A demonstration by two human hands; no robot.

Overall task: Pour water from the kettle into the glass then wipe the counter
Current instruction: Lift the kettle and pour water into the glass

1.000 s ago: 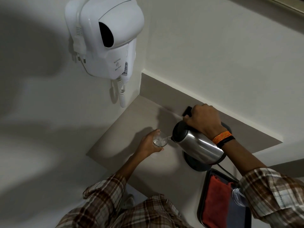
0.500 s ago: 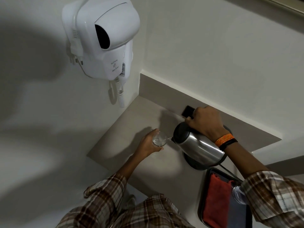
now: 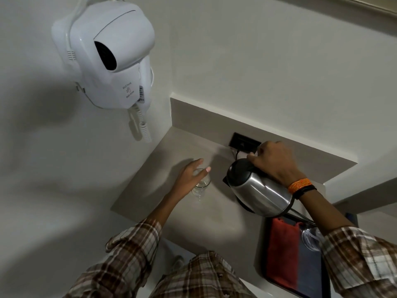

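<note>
A clear glass (image 3: 200,187) with water in it stands on the beige counter (image 3: 171,151). My left hand (image 3: 188,179) is against its left side, fingers spread and loose around the rim. My right hand (image 3: 275,162) grips the black handle of the steel kettle (image 3: 257,190). The kettle hangs tilted over its dark base (image 3: 243,204), its spout pointing left and a short gap away from the glass. No water runs from the spout.
A black tray (image 3: 266,254) at the right front holds a red cloth (image 3: 283,250), a blue cloth (image 3: 309,269) and another glass (image 3: 309,237). A black wall socket (image 3: 242,143) sits behind the kettle. A white hair dryer (image 3: 111,57) hangs on the left wall.
The kettle's spout has pulled back from the glass and the pouring has stopped. My left hand has loosened from the glass, which now stands on the counter.
</note>
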